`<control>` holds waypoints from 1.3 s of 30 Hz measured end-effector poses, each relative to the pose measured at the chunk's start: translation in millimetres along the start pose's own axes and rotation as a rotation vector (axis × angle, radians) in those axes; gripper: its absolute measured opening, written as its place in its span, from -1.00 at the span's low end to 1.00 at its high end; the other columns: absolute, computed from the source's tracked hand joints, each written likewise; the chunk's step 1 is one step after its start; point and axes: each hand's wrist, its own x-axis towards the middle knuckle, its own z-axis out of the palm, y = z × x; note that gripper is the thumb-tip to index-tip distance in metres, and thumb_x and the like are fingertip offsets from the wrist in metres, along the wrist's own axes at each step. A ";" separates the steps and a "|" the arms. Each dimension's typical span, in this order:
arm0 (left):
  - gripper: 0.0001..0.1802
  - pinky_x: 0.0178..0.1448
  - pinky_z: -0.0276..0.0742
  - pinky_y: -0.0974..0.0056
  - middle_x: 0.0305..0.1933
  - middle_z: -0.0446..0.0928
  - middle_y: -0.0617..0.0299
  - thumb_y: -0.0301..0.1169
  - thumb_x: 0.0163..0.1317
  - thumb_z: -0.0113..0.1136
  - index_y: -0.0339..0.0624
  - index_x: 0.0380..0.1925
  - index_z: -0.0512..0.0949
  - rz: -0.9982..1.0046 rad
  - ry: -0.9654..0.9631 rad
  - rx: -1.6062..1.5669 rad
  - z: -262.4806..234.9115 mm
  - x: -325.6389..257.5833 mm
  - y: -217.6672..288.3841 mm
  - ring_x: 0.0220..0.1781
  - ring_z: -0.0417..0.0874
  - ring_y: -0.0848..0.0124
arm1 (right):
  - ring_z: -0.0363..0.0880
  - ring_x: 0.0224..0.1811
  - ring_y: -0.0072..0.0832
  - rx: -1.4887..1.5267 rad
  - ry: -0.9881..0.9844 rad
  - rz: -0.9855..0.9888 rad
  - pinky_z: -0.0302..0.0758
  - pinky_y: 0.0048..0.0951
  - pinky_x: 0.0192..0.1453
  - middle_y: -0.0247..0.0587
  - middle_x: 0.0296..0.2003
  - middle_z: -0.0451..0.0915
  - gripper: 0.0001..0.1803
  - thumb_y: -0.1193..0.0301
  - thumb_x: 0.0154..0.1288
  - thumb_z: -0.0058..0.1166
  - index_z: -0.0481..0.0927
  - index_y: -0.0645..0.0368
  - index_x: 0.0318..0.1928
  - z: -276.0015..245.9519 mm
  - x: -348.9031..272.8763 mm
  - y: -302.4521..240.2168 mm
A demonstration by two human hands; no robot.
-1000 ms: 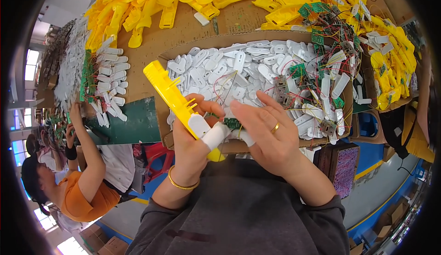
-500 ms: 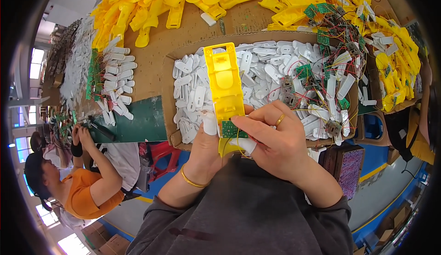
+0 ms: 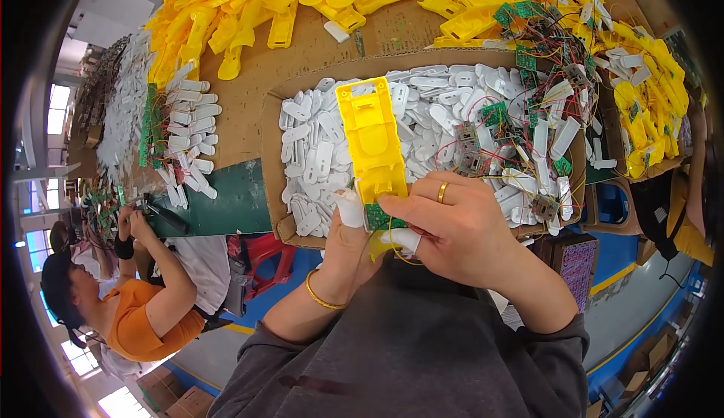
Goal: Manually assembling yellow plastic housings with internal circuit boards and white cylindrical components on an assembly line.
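Observation:
A long yellow plastic housing (image 3: 369, 131), its hollow side up, is held over the box of white parts. My left hand (image 3: 347, 244) grips its near end from the left, the thumb wrapped in white tape or a cot. At that same end lies a small green circuit board (image 3: 377, 216) with a thin yellow wire. My right hand (image 3: 456, 226) pinches the near end from the right, index finger on the housing just above the board. A white covering also wraps the right thumb. Fingers under the housing are hidden.
Under my hands stands a cardboard box (image 3: 273, 154) of white plastic pieces (image 3: 309, 146); wired circuit boards (image 3: 494, 115) lie on its right side. Yellow housings (image 3: 279, 15) pile up behind. A co-worker in an orange top (image 3: 151, 312) works at left, near a dark-handled tool (image 3: 170, 218).
The housing's far end has dipped slightly toward me. My right index finger has shifted from the board's upper edge onto the housing, and the board is now more covered.

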 end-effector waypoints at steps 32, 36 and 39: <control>-0.29 0.22 0.32 0.18 0.16 0.31 -0.04 -0.11 0.29 -0.16 -0.19 0.33 -0.08 0.001 -0.237 0.261 30.4 1.7 14.5 0.18 0.39 0.22 | 0.37 -0.56 -0.41 -0.305 0.263 -0.054 0.28 -0.46 -0.56 -0.31 -0.51 0.44 -0.56 0.60 -0.29 0.25 0.59 0.23 -0.22 -3.2 -37.7 -3.2; -0.34 0.23 0.32 0.17 0.17 0.30 -0.03 -0.14 0.33 -0.19 -0.19 0.33 -0.08 -0.031 -0.213 0.216 31.9 3.2 11.6 0.19 0.38 0.22 | 0.38 -0.56 -0.40 -0.285 0.280 -0.015 0.29 -0.46 -0.54 -0.30 -0.51 0.44 -0.55 0.62 -0.29 0.24 0.58 0.24 -0.20 -4.6 -34.3 -4.6; -0.33 0.21 0.29 0.23 0.16 0.29 0.03 -0.17 0.34 -0.23 -0.21 0.34 -0.13 -0.018 -0.252 0.196 28.9 4.9 9.5 0.15 0.37 0.30 | 0.39 -0.55 -0.39 -0.300 0.229 -0.002 0.31 -0.45 -0.52 -0.29 -0.50 0.45 -0.54 0.64 -0.30 0.23 0.58 0.24 -0.20 -5.1 -34.1 -5.3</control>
